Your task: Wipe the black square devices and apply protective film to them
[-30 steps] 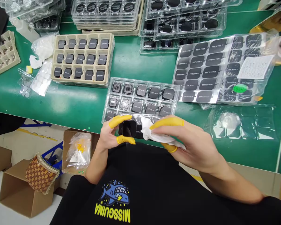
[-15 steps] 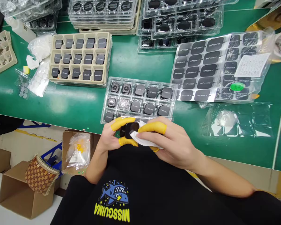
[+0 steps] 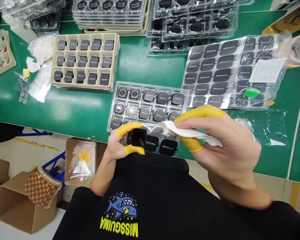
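Yellow finger cots cover the thumb and a finger of my left hand (image 3: 120, 141), which grips a black square watch case (image 3: 139, 137) by its edges, its glossy dark face upward. My right hand (image 3: 220, 143), also in yellow finger cots, pinches a white wiping cloth (image 3: 190, 131) above and right of the watch case, apart from it. Under the cloth is a clear plastic tray (image 3: 150, 88) with watch cases in its pockets, most under dark printed film. At the table's front edge, partly behind my left hand, lie dark square labels (image 3: 168, 146) printed HiFuture.
A beige tray (image 3: 86, 53) of dark squares stands at the back left. Behind are stacked clear trays (image 3: 108, 16) and more clear trays (image 3: 195, 25) with dark round pieces. Label sheets (image 3: 210, 73) lie right. Below left is an open cardboard box (image 3: 27, 203).
My right hand has lifted the cloth off the watch case and moved it up and to the right. The dark labels at the table edge are now uncovered. My left hand has barely moved.
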`<control>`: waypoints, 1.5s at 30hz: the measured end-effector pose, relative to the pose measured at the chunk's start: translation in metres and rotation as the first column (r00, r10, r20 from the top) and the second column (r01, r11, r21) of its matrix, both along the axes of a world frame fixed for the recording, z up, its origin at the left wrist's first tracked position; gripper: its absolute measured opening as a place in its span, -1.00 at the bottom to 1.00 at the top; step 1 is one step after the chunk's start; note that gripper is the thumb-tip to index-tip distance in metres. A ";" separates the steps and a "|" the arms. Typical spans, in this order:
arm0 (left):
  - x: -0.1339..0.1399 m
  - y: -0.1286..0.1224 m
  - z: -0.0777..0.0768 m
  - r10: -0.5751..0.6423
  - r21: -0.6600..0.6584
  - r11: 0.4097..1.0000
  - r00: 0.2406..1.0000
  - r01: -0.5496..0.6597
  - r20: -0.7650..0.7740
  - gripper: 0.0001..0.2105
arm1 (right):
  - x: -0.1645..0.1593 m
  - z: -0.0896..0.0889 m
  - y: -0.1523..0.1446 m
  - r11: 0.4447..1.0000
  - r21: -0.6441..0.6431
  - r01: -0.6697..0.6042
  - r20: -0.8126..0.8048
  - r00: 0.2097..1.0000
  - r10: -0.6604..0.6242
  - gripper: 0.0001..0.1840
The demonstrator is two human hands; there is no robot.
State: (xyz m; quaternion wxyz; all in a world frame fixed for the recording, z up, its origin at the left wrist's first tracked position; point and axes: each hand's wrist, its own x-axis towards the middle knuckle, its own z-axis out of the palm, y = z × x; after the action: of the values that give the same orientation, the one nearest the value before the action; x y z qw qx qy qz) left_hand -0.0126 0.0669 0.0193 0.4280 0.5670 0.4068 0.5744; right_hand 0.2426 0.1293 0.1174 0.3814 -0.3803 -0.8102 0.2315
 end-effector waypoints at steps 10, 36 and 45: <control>0.002 0.003 0.005 -0.044 0.051 0.998 0.998 0.046 -0.046 -0.27 | -0.026 -0.017 -0.003 0.950 0.173 -0.261 0.182 0.956 0.230 -0.65; -0.026 -0.018 -0.016 0.029 -0.163 0.986 0.998 -0.020 0.053 -0.22 | -0.033 -0.027 0.022 0.957 -0.143 -0.253 -0.237 0.947 0.215 -0.76; -0.084 -0.060 -0.044 0.314 -0.310 0.920 0.923 -0.238 0.224 -0.15 | -0.136 -0.039 0.085 0.774 -0.444 -0.451 -0.443 0.862 0.248 -0.68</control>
State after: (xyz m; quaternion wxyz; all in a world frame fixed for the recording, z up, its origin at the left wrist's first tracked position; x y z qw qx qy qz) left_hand -0.0966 0.0072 -0.0251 0.4679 0.3545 0.4976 0.6386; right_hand 0.1062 0.2145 0.0783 0.3513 -0.2618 -0.6862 0.5807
